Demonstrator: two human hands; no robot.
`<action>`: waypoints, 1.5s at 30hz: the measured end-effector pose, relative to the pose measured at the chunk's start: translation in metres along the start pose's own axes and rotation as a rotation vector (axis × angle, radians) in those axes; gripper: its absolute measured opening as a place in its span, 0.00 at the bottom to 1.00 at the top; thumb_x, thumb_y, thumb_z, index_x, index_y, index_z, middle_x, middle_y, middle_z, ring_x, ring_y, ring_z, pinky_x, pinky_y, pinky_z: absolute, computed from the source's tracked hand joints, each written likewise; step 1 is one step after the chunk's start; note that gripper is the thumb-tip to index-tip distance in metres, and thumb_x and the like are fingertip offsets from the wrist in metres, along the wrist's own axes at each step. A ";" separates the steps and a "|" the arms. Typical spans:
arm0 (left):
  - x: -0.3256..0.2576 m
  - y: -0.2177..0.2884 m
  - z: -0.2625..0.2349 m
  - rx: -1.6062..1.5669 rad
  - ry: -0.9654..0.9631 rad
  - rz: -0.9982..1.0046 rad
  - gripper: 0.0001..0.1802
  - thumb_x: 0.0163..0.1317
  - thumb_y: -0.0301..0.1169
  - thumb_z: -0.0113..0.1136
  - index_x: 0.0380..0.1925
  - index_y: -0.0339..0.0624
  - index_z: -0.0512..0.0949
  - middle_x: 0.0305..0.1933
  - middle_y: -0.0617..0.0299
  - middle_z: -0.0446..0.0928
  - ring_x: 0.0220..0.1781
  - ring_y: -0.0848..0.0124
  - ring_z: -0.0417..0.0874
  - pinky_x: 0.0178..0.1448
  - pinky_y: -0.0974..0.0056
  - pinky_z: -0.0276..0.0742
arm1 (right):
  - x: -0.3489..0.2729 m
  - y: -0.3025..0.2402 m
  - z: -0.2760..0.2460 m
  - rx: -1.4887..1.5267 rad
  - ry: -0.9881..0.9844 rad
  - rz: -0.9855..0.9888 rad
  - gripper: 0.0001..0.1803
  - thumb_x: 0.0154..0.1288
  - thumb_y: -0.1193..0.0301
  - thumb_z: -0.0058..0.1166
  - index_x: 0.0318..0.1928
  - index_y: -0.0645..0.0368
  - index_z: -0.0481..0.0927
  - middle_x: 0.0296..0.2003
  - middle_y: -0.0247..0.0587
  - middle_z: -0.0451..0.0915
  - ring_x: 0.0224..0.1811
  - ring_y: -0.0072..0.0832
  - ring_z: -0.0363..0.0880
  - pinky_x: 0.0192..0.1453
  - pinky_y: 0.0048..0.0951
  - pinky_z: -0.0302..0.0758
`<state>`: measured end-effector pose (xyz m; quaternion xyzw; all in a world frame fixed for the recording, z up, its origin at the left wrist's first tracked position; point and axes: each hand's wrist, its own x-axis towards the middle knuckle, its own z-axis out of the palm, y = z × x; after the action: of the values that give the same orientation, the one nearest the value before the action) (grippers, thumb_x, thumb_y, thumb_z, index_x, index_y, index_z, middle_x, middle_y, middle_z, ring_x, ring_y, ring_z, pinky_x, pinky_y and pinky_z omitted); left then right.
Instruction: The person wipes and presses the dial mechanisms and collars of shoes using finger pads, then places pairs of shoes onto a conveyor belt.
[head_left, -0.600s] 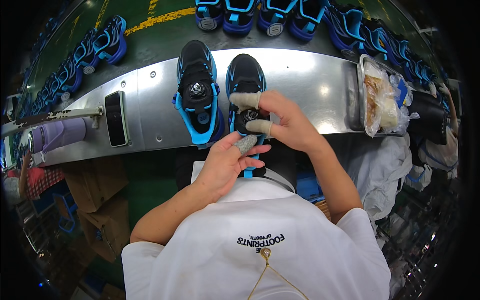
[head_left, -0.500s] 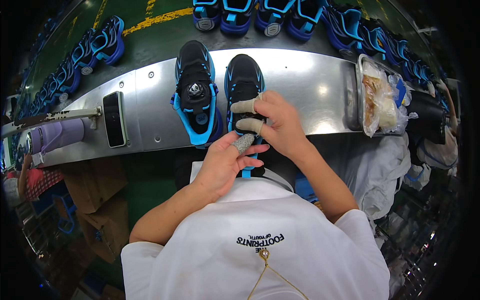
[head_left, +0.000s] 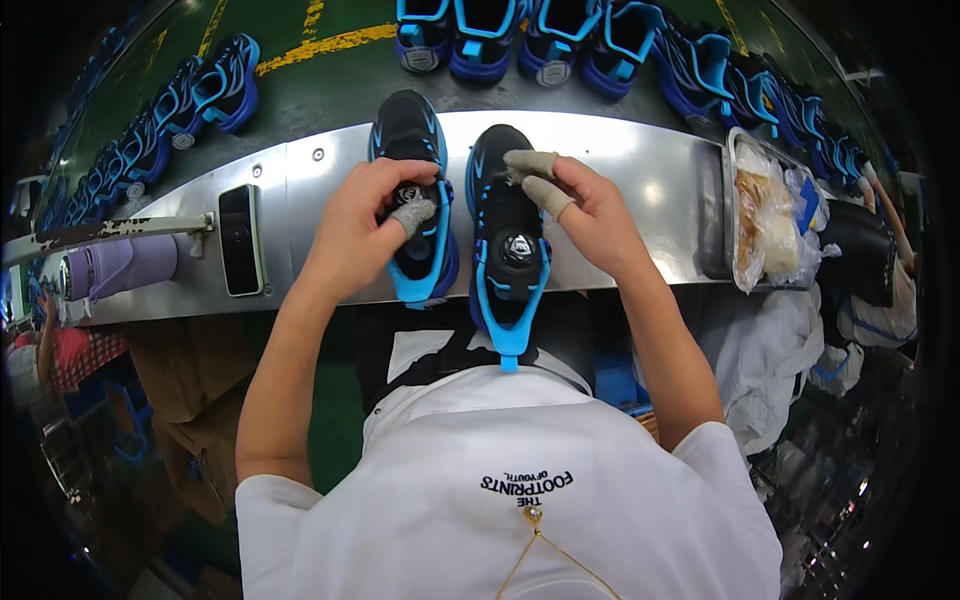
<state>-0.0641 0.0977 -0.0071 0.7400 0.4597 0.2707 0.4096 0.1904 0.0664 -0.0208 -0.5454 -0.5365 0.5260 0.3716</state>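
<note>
Two black sneakers with blue trim and dial closures lie side by side, toes pointing away from me. On the left sneaker (head_left: 408,125), my left hand (head_left: 355,225) closes its thumb and forefinger about the round dial (head_left: 411,192); a grey finger sleeve covers the thumb. The right sneaker (head_left: 490,230) has its dial (head_left: 517,250) uncovered and its blue heel loop overhanging the bench edge. Over that sneaker's forefoot, my right hand (head_left: 585,205) stretches out a thumb and forefinger in beige sleeves, held apart. Its other fingers are curled and partly hidden.
The sneakers rest on a curved metal bench (head_left: 630,190). A phone (head_left: 240,240) and purple bottle (head_left: 130,265) are on the left. A metal tray (head_left: 728,205) holds plastic-wrapped items at right. Rows of similar sneakers (head_left: 480,40) stand beyond. Another person's arm (head_left: 890,210) shows far right.
My left hand has moved from the right sneaker's heel to the left sneaker's dial. My right hand has shifted up and right, off the right sneaker's tongue, and a dial now shows there.
</note>
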 end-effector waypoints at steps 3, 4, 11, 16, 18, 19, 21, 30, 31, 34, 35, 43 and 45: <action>0.005 0.010 0.003 0.163 0.111 0.091 0.22 0.52 0.21 0.64 0.51 0.42 0.79 0.42 0.65 0.75 0.37 0.75 0.70 0.42 0.72 0.66 | 0.005 0.006 -0.004 0.030 0.024 -0.025 0.15 0.69 0.73 0.55 0.55 0.60 0.81 0.46 0.40 0.81 0.50 0.25 0.79 0.55 0.24 0.73; 0.005 0.007 0.002 0.123 0.049 -0.008 0.24 0.52 0.21 0.63 0.52 0.42 0.78 0.44 0.65 0.76 0.37 0.76 0.69 0.43 0.72 0.66 | 0.005 0.005 -0.004 0.023 0.002 -0.022 0.15 0.69 0.73 0.55 0.55 0.60 0.81 0.47 0.40 0.81 0.49 0.25 0.79 0.55 0.25 0.73; 0.006 -0.001 -0.008 -0.104 -0.090 -0.003 0.24 0.55 0.20 0.60 0.54 0.42 0.77 0.39 0.70 0.73 0.37 0.78 0.68 0.42 0.71 0.65 | 0.009 0.001 -0.004 -0.037 -0.035 -0.001 0.15 0.73 0.73 0.50 0.57 0.61 0.80 0.48 0.37 0.82 0.53 0.24 0.78 0.60 0.26 0.72; 0.007 -0.015 -0.011 -0.112 -0.050 -0.040 0.21 0.52 0.25 0.66 0.49 0.41 0.77 0.40 0.67 0.74 0.37 0.74 0.70 0.44 0.70 0.66 | 0.010 -0.001 0.001 0.040 -0.023 -0.028 0.14 0.71 0.73 0.52 0.54 0.61 0.81 0.44 0.35 0.83 0.48 0.21 0.79 0.55 0.23 0.73; 0.006 -0.014 -0.010 -0.250 -0.076 -0.028 0.21 0.51 0.26 0.68 0.47 0.41 0.77 0.38 0.66 0.74 0.38 0.74 0.71 0.44 0.70 0.66 | 0.011 0.002 -0.001 0.044 -0.022 -0.033 0.14 0.72 0.73 0.52 0.54 0.61 0.81 0.45 0.35 0.83 0.48 0.21 0.79 0.55 0.23 0.73; 0.007 -0.006 -0.006 -0.056 -0.003 0.031 0.21 0.52 0.26 0.68 0.48 0.41 0.77 0.39 0.66 0.75 0.38 0.74 0.71 0.44 0.70 0.67 | 0.012 0.003 -0.002 0.049 -0.017 -0.036 0.14 0.72 0.74 0.52 0.54 0.61 0.81 0.45 0.35 0.83 0.49 0.21 0.79 0.56 0.23 0.73; 0.006 -0.003 -0.004 0.139 0.071 0.089 0.21 0.54 0.27 0.67 0.50 0.42 0.77 0.40 0.67 0.76 0.39 0.75 0.71 0.45 0.70 0.67 | 0.011 0.002 0.001 0.054 -0.025 -0.024 0.14 0.72 0.74 0.51 0.54 0.62 0.81 0.45 0.35 0.83 0.49 0.22 0.79 0.56 0.23 0.73; 0.008 -0.016 -0.011 -0.071 -0.111 0.056 0.27 0.52 0.30 0.70 0.54 0.42 0.76 0.43 0.65 0.76 0.47 0.75 0.72 0.51 0.70 0.68 | 0.015 -0.006 0.010 0.043 -0.072 -0.005 0.13 0.72 0.74 0.51 0.53 0.62 0.81 0.45 0.37 0.82 0.48 0.23 0.79 0.56 0.24 0.73; 0.007 -0.015 -0.007 0.084 -0.036 0.148 0.28 0.51 0.31 0.71 0.55 0.42 0.75 0.43 0.64 0.76 0.48 0.74 0.72 0.51 0.69 0.68 | 0.015 -0.007 0.012 0.030 -0.074 -0.014 0.13 0.72 0.74 0.51 0.53 0.61 0.82 0.44 0.37 0.82 0.48 0.23 0.79 0.55 0.24 0.73; 0.009 -0.025 0.001 0.002 0.016 0.029 0.29 0.52 0.33 0.72 0.55 0.42 0.75 0.42 0.65 0.76 0.46 0.72 0.73 0.53 0.68 0.69 | 0.015 -0.011 0.017 0.001 -0.106 -0.021 0.13 0.71 0.74 0.51 0.53 0.61 0.82 0.43 0.38 0.82 0.48 0.24 0.79 0.55 0.24 0.73; 0.010 -0.030 0.000 -0.092 -0.009 -0.024 0.28 0.53 0.33 0.71 0.55 0.43 0.75 0.43 0.65 0.77 0.45 0.71 0.74 0.54 0.67 0.69 | 0.016 -0.011 0.016 -0.003 -0.109 -0.023 0.13 0.71 0.74 0.51 0.53 0.61 0.82 0.43 0.38 0.82 0.48 0.24 0.79 0.55 0.24 0.73; -0.012 -0.019 -0.011 -0.108 0.069 0.114 0.17 0.60 0.26 0.64 0.49 0.38 0.77 0.46 0.62 0.79 0.47 0.75 0.75 0.53 0.68 0.70 | 0.037 -0.031 0.034 -0.090 -0.188 -0.174 0.17 0.66 0.75 0.55 0.55 0.59 0.81 0.44 0.37 0.82 0.45 0.24 0.77 0.50 0.26 0.74; -0.032 -0.014 -0.003 0.018 0.204 0.125 0.13 0.61 0.25 0.63 0.47 0.37 0.77 0.45 0.62 0.79 0.48 0.76 0.76 0.53 0.69 0.71 | 0.043 -0.039 0.038 -0.154 -0.275 -0.186 0.20 0.64 0.77 0.57 0.57 0.55 0.80 0.49 0.36 0.81 0.43 0.23 0.76 0.51 0.24 0.72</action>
<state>-0.0870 0.0737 -0.0183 0.7394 0.4543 0.3656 0.3364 0.1398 0.1079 0.0032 -0.4433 -0.6690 0.5163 0.2989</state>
